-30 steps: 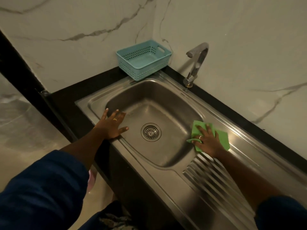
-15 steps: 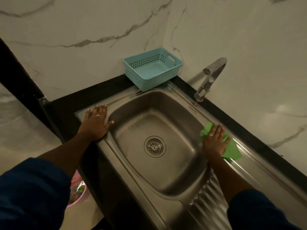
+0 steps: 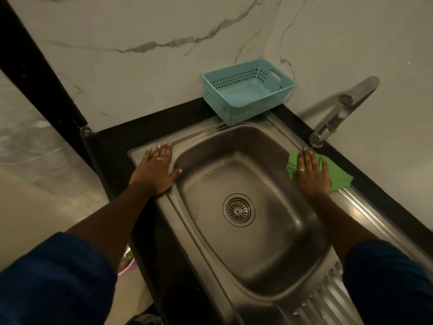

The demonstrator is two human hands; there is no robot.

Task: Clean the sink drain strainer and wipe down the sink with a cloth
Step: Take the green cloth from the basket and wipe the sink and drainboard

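Observation:
A stainless steel sink (image 3: 234, 141) fills the middle of the view, with the round drain strainer (image 3: 239, 210) seated in the basin floor. My right hand (image 3: 312, 174) lies flat with straight fingers on a green cloth (image 3: 338, 175), pressing it onto the sink's right rim below the tap. My left hand (image 3: 155, 170) rests flat on the left rim, thumb at the basin's edge, holding nothing.
A blue perforated basket (image 3: 248, 90) stands at the back on the black counter (image 3: 140, 134). The steel tap (image 3: 337, 113) juts out from the right wall. A ribbed drainboard (image 3: 328, 303) lies at the lower right. Marble walls enclose the corner.
My right hand has slid the green cloth along the right rim toward the tap. My left hand moved from the basin's edge up onto the left rim.

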